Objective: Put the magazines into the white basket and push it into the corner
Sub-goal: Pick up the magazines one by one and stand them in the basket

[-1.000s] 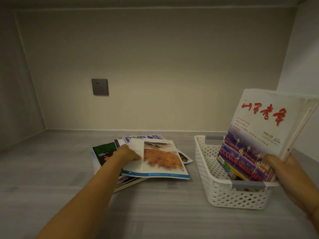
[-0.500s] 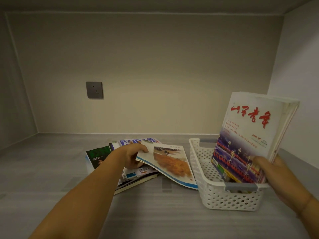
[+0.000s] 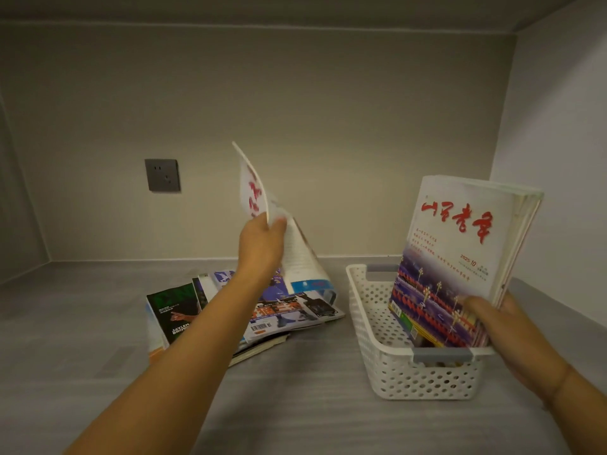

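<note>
Left hand (image 3: pixel 262 238): raised above the pile (image 3: pixel 289 310), fingers and thumb pinching one magazine (image 3: pixel 297 257) by its edge; the magazine hangs open, one cover standing up past the fingers, the pages drooping down toward the pile; it is blurred, and whether its lower edge touches the pile cannot be told.

Right hand (image 3: pixel 502 326): gripping a bundle (image 3: pixel 460 244) of several magazines, thumb on the front cover, fingers behind; the bundle stands nearly upright, tilted to the right, its lower edge inside the basket (image 3: pixel 371 326); the front cover is white with red characters above a purple and red picture.

Basket: white, perforated walls, a grey handle strip at the near end and at the far end; it stands on the worktop (image 3: pixel 82 323) just right of the pile, apart from it; bare worktop shows between basket and right wall; its far end lies near the back wall (image 3: pixel 328 126), contact not discernible.

Pile: several magazines lying flat and fanned on the worktop, partly under the left forearm; a dark green cover at the left, a blue one on top.

Socket (image 3: pixel 162 175): grey, on the back wall, left of the raised magazine.
</note>
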